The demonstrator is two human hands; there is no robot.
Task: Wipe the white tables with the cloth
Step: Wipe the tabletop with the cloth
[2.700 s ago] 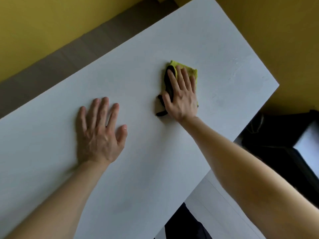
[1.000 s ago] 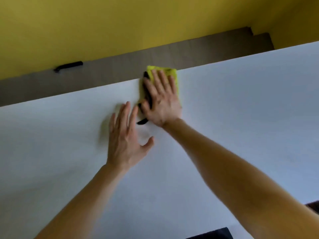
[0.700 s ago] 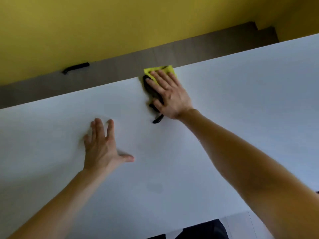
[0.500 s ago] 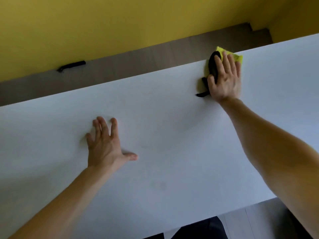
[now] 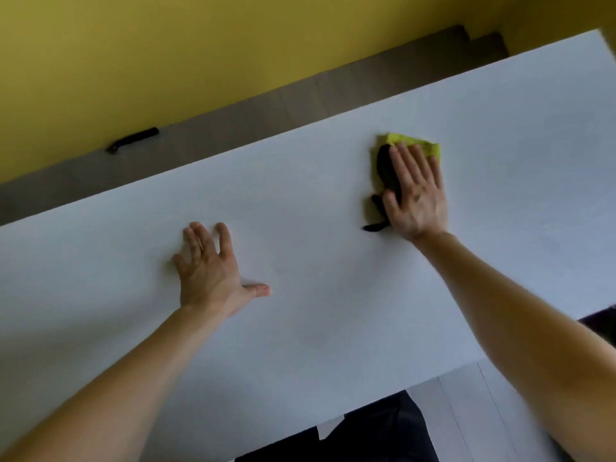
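Note:
A white table [image 5: 316, 228] fills most of the view. On its far right part lies a folded yellow-green and black cloth [image 5: 386, 161], a short way in from the far edge. My right hand [image 5: 415, 195] presses flat on the cloth with straight fingers, covering most of it. My left hand [image 5: 208, 268] rests flat on the bare tabletop to the left, fingers spread and thumb pointing right.
Beyond the table's far edge runs a strip of grey-brown floor [image 5: 266, 105] against a yellow wall [image 5: 166, 45]. A small black object [image 5: 133, 140] lies at the foot of the wall. My dark clothing [image 5: 366, 431] and pale floor show below the near edge.
My right hand has slid the cloth back from the table's far edge toward me. Before that it swept the cloth to the right. My left hand stays pressed in place.

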